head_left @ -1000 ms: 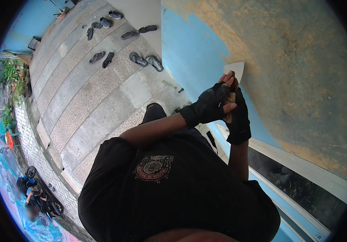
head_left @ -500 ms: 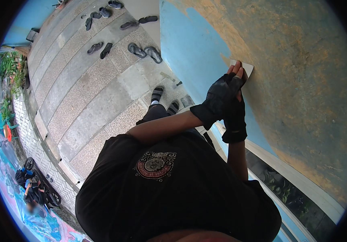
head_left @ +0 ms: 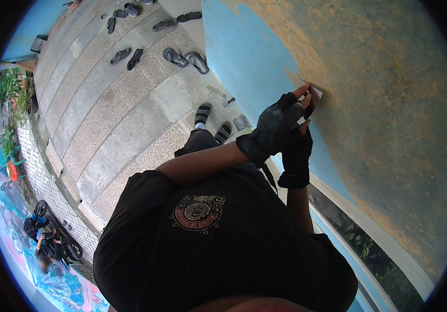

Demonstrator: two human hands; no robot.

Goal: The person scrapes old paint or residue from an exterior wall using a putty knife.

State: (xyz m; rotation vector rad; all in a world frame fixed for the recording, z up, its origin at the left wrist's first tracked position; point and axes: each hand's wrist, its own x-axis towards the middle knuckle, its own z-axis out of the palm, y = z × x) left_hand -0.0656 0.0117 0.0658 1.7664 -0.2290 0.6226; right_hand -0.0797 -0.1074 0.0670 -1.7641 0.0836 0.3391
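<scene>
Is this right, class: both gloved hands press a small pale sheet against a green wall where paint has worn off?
Not quite. In the head view the wall is light blue, not green, with worn tan patches. The rest stands: the left hand and right hand, in dark fingerless gloves, press a small pale sheet against it.

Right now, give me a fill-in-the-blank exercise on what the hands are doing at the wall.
1. Both hands, the left hand and the right hand, wear black fingerless ____.
2. Together they press a small pale sheet flat against the ____.
3. Where the blue paint is gone, the bared surface looks ____.
4. Several pairs of ____ lie on the paved steps below.

Missing words: gloves; wall; brownish yellow; sandals
</scene>
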